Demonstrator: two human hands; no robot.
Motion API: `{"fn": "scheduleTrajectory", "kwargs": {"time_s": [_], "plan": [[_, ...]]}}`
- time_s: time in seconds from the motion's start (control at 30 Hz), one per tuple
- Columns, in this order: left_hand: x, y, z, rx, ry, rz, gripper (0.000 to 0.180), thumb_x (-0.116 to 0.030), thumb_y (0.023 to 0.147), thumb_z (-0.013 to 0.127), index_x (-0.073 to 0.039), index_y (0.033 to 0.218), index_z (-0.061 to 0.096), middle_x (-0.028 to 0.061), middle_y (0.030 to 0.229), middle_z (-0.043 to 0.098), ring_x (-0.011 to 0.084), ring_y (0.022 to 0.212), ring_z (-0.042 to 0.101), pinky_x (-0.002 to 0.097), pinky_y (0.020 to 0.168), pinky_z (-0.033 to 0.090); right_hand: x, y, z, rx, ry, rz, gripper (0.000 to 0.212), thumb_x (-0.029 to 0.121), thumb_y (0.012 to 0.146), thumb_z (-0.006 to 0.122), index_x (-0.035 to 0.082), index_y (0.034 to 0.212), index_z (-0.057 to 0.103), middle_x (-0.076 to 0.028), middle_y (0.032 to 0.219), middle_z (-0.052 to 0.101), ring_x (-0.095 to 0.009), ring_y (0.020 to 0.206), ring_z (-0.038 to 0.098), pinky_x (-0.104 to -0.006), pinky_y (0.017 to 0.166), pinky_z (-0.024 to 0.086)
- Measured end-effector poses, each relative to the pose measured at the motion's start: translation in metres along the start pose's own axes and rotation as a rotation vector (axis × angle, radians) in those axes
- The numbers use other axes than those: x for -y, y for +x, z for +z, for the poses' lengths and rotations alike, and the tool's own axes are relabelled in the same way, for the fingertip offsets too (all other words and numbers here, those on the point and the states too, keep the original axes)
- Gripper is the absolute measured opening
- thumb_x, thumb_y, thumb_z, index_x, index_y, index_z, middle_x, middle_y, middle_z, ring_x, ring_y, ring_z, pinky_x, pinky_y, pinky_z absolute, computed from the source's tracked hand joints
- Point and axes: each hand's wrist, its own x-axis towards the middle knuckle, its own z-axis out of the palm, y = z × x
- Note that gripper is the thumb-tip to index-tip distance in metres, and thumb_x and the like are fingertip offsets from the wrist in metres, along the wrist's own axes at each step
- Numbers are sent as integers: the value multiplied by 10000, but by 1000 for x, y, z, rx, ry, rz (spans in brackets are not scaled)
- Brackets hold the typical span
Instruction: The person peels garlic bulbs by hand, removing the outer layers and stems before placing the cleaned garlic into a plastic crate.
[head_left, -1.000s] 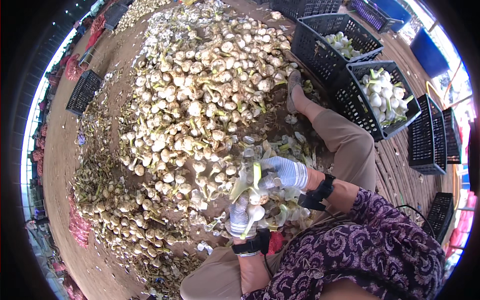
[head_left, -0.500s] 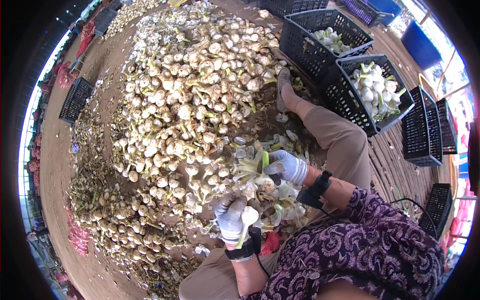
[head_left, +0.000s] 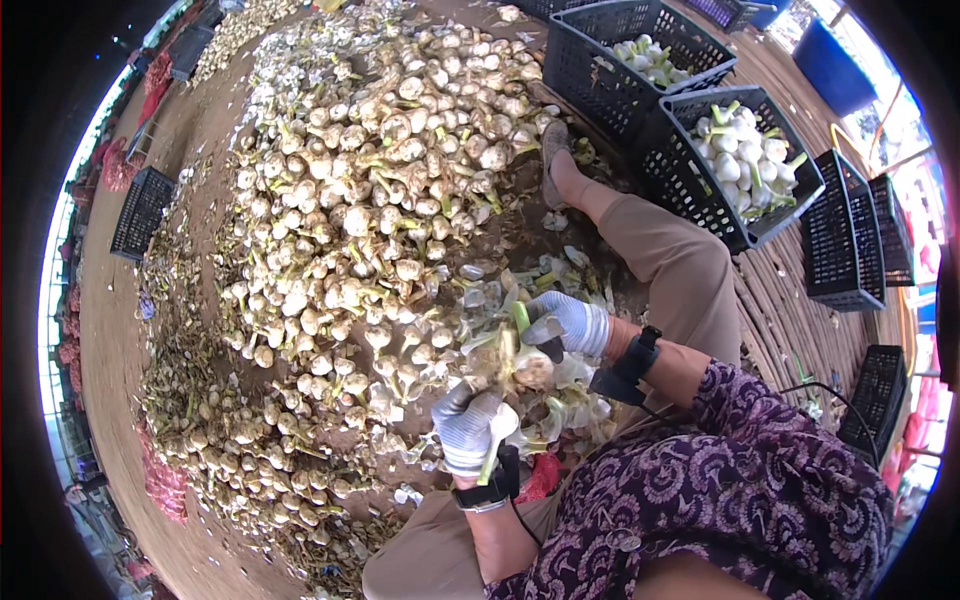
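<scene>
Left hand (head_left: 470,425) fingers closed round garlic stalk; right hand (head_left: 570,322) fingers grip small blade against garlic bulb (head_left: 532,370) over lap. I judge: cut close, blade off glove. Beyond: garlic heap (head_left: 370,200), black crates (head_left: 740,160).

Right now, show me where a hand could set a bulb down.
Bare dirt floor left of the garlic pile, and slatted floor between knee and crates. Crowded: the pile, and husks around both gloved hands.
</scene>
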Motion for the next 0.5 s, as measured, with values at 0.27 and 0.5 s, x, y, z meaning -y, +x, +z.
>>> {"fn": "scheduleTrajectory", "kwargs": {"time_s": [0.27, 0.5], "plan": [[46, -5, 9, 272, 1258, 115, 161, -155, 704, 638, -44, 819, 646, 150, 713, 622, 292, 642, 596, 341, 623, 467, 11, 14, 15, -383, 121, 61, 165, 131, 799, 649, 7, 904, 617, -21, 704, 608, -107, 625, 560, -288, 557, 469], [54, 12, -37, -39, 1639, -271, 281, -304, 760, 583, -73, 905, 649, 184, 877, 644, 361, 833, 609, 407, 728, 469, 13, 14, 5, -399, 750, 115, 155, 252, 877, 523, 112, 904, 584, -7, 785, 603, -151, 654, 577, -340, 530, 485]]}}
